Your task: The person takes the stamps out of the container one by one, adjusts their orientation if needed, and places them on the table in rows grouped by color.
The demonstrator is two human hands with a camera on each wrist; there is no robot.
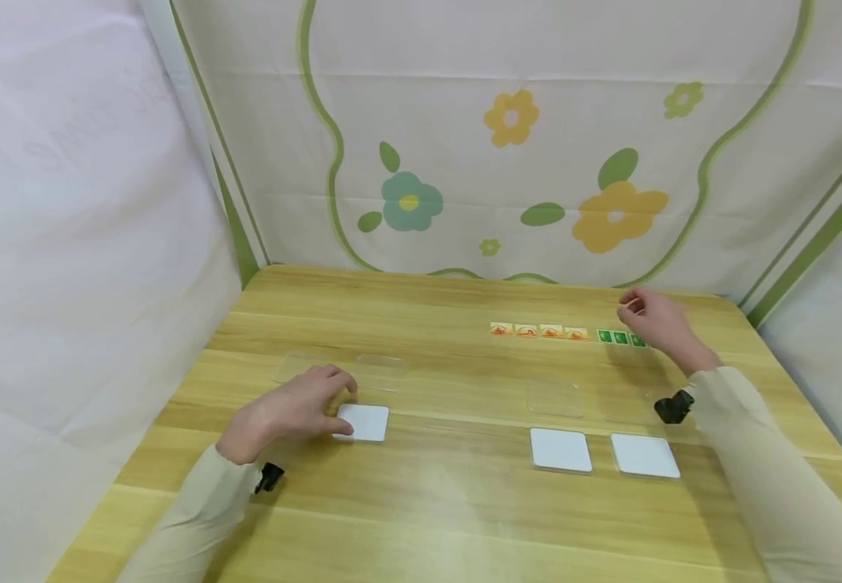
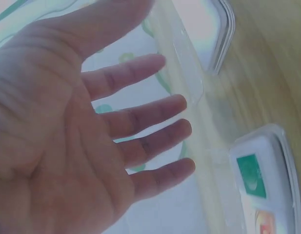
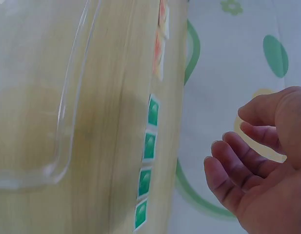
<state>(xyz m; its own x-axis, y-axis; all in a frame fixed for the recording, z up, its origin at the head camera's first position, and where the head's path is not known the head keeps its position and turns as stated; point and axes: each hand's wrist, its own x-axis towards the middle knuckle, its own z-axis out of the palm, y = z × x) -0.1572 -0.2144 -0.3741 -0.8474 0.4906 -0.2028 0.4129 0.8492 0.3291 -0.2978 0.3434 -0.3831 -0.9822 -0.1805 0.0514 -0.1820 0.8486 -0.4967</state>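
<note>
My left hand hovers at the left, its thumb overlapping the edge of a white lidless-looking box in the head view. The left wrist view shows its fingers extended with nothing held. Beside that hand, a second white box carries a green sticker and an orange one; the arm hides it in the head view. My right hand is raised above a row of green stickers, fingers loosely bent, no object visible between them. An orange sticker row lies left of the green.
Two more white boxes sit at the front right. Thin clear lids lie behind the boxes, one on the left and one on the right, among others. A flowered cloth hangs along the table's back edge.
</note>
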